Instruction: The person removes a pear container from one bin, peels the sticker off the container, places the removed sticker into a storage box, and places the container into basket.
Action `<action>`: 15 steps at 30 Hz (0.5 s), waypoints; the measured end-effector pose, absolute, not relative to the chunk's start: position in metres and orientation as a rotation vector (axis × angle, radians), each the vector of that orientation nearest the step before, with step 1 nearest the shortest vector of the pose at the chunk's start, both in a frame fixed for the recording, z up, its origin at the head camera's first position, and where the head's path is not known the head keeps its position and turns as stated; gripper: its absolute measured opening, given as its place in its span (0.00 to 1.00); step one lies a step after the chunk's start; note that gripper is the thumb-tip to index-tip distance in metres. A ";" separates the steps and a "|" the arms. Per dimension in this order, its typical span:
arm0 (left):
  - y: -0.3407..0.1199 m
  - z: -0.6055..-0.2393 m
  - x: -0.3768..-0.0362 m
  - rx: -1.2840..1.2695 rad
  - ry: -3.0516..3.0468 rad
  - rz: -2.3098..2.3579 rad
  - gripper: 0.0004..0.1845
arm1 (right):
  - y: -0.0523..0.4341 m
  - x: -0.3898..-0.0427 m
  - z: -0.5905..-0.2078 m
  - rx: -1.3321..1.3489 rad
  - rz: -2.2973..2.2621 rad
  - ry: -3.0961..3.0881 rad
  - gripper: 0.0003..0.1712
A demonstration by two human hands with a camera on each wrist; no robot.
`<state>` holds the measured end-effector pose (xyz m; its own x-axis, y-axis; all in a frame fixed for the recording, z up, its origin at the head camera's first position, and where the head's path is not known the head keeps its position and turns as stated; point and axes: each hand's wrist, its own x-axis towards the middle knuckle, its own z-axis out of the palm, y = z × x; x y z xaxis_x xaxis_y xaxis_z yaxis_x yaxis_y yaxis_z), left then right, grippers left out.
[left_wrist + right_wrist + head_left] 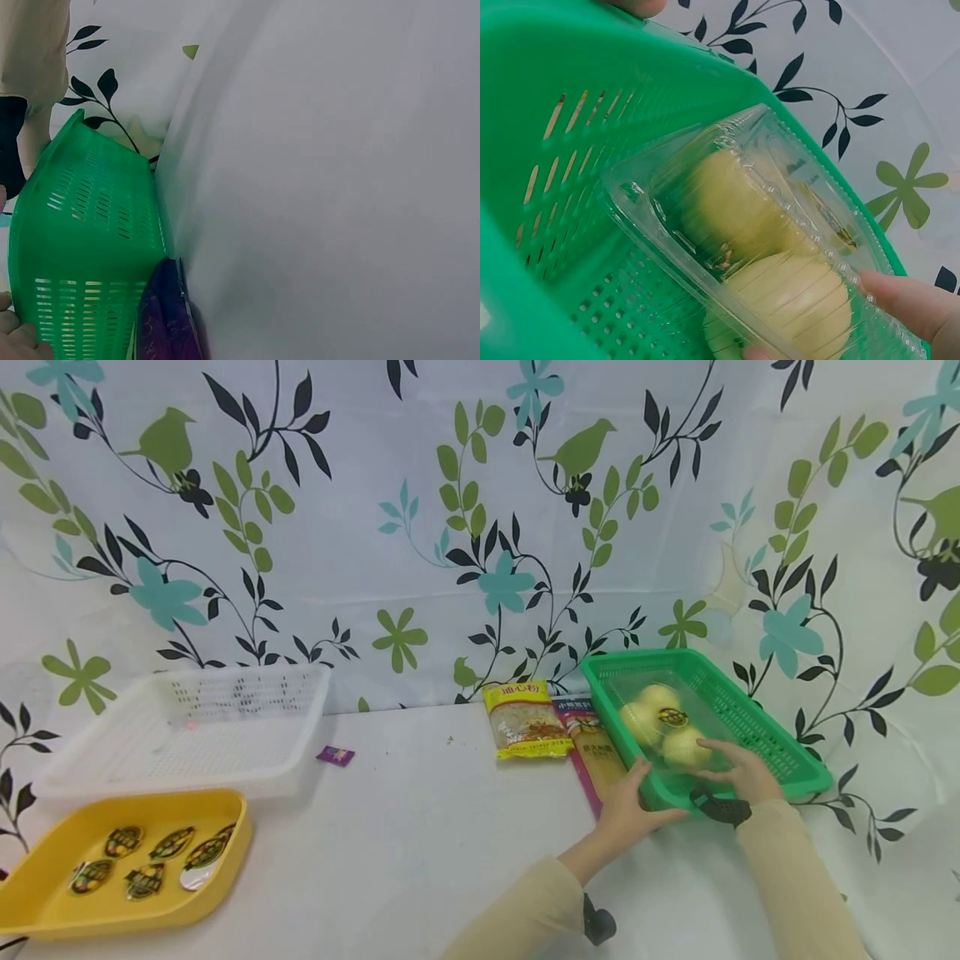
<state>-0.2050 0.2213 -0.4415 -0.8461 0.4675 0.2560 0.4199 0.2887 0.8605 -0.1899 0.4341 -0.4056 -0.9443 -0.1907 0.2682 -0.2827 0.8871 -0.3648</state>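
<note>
A yellow tray (45, 893) of small wrapped sweets is seen nearest on the white desk (420, 827). Farther right, the near rim of a green basket (787, 752) is gripped by the left hand (626, 810), while a clear pack of pale buns (663, 727) inside it is pinched by the right hand (738, 772). Two food packets (525, 720) lie beside the basket; a white basket (187, 727) stands at the far left.
</note>
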 end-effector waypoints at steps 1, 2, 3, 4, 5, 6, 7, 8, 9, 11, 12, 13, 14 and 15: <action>0.220 -0.441 -0.205 0.863 2.470 1.644 0.41 | 0.434 -0.190 -0.405 0.323 0.720 -2.819 0.37; 0.219 -0.441 -0.206 0.877 2.459 1.647 0.40 | 0.434 -0.189 -0.405 0.281 0.981 -2.736 0.38; 0.218 -0.441 -0.207 0.884 2.445 1.654 0.39 | 0.434 -0.189 -0.404 0.249 1.014 -2.739 0.39; 0.217 -0.441 -0.209 0.889 2.431 1.662 0.38 | 0.434 -0.189 -0.404 0.217 1.065 -2.735 0.38; 0.216 -0.442 -0.210 0.892 2.424 1.669 0.38 | 0.434 -0.189 -0.403 0.192 1.055 -2.743 0.36; 0.216 -0.442 -0.211 0.895 2.426 1.676 0.37 | 0.434 -0.190 -0.402 0.177 1.053 -2.754 0.34; 0.216 -0.443 -0.212 0.891 2.429 1.686 0.36 | 0.434 -0.190 -0.402 0.169 1.063 -2.758 0.33; 0.217 -0.444 -0.213 0.878 2.435 1.701 0.36 | 0.433 -0.191 -0.401 0.176 1.056 -2.759 0.31; 0.218 -0.445 -0.213 0.860 2.430 1.725 0.35 | 0.433 -0.192 -0.401 0.175 1.040 -2.762 0.30; 0.221 -0.447 -0.213 0.847 2.444 1.759 0.34 | 0.433 -0.193 -0.402 0.188 1.033 -2.754 0.29; 0.222 -0.448 -0.213 0.845 2.455 1.769 0.34 | 0.433 -0.194 -0.403 0.193 1.013 -2.753 0.29; 0.224 -0.450 -0.213 0.837 2.457 1.780 0.34 | 0.433 -0.194 -0.404 0.198 1.010 -2.752 0.30; 0.225 -0.451 -0.212 0.834 2.458 1.787 0.33 | 0.433 -0.194 -0.405 0.197 1.005 -2.749 0.32; 0.225 -0.451 -0.212 0.838 2.462 1.787 0.33 | 0.433 -0.194 -0.406 0.196 0.998 -2.750 0.33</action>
<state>-0.2119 0.2254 -0.4513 -0.8588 0.4063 0.3120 0.4225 0.2173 0.8799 -0.1936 0.4333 -0.4057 -0.9693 -0.0530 0.2401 -0.1946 0.7620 -0.6176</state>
